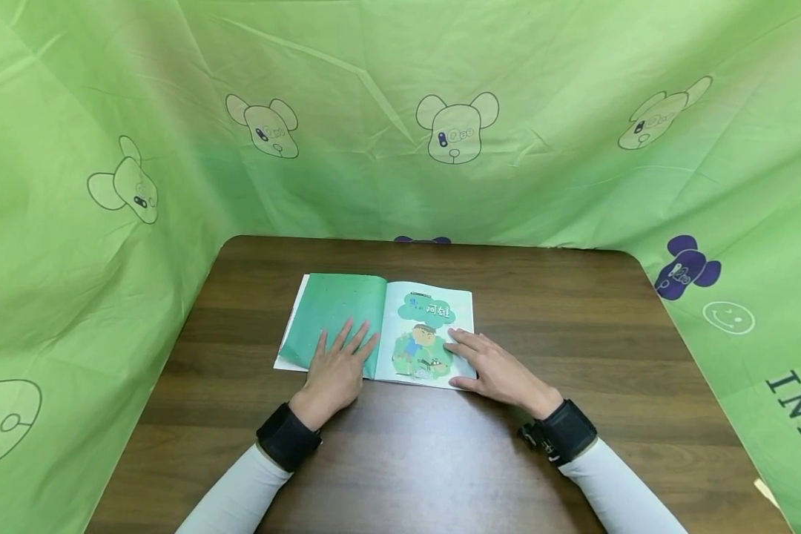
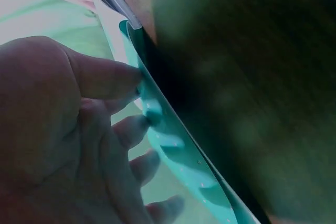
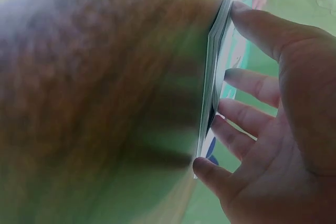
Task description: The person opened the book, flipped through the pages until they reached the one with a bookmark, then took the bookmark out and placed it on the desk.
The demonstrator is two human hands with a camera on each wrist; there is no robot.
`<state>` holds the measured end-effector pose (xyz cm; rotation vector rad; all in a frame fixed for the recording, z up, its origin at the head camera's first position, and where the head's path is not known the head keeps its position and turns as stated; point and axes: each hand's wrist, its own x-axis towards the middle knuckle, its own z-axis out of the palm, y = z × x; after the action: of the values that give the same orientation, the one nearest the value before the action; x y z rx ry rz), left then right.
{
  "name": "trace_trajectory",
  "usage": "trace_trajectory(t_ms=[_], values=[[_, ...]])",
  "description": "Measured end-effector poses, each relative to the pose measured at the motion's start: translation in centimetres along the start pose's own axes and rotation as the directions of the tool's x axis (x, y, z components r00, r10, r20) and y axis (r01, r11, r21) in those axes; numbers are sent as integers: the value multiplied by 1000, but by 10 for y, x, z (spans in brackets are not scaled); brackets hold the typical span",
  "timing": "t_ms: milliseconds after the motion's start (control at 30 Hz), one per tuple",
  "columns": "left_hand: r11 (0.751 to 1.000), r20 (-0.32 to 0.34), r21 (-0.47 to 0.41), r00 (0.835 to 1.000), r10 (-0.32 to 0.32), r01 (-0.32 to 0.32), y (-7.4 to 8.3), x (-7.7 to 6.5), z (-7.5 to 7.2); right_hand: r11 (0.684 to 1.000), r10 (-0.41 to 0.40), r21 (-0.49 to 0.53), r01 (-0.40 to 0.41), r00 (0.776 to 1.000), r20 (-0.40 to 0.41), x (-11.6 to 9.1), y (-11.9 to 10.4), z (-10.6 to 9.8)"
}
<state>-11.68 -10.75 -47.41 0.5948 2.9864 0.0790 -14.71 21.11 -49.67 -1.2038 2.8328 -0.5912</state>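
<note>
An open picture book (image 1: 400, 297) lies on the table, its left page (image 1: 340, 300) plain green and its right page (image 1: 463, 304) white with a cartoon child and large characters. My left hand (image 1: 334, 374) rests on the lower part of the green page with fingers spread. In the left wrist view, the fingertips of the left hand (image 2: 100, 129) touch the green sheet (image 2: 181, 137). My right hand (image 1: 500, 371) is at the right page's outer edge, fingertips over the picture. The right wrist view shows the right hand's fingers (image 3: 249, 85) extended along the stacked page edges (image 3: 210, 72).
The brown wooden table (image 1: 574, 319) extends around the book. Green cloth (image 1: 360, 74) with printed bear heads hangs at the back and both sides. Each wrist wears a black band (image 1: 567, 430). A small pale object (image 1: 765, 491) is at the table's right edge.
</note>
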Motion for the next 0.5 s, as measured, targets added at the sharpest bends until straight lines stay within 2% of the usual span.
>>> trace_trajectory(t_ms=[200, 500], values=[[992, 73, -111, 996, -45, 53, 2, -2, 1, 999, -2, 34, 2, 1000, 12, -2, 4, -2], [986, 111, -141, 991, -76, 91, 5, -1, 4, 998, 10, 56, -11, 1000, 26, -2, 7, -2]])
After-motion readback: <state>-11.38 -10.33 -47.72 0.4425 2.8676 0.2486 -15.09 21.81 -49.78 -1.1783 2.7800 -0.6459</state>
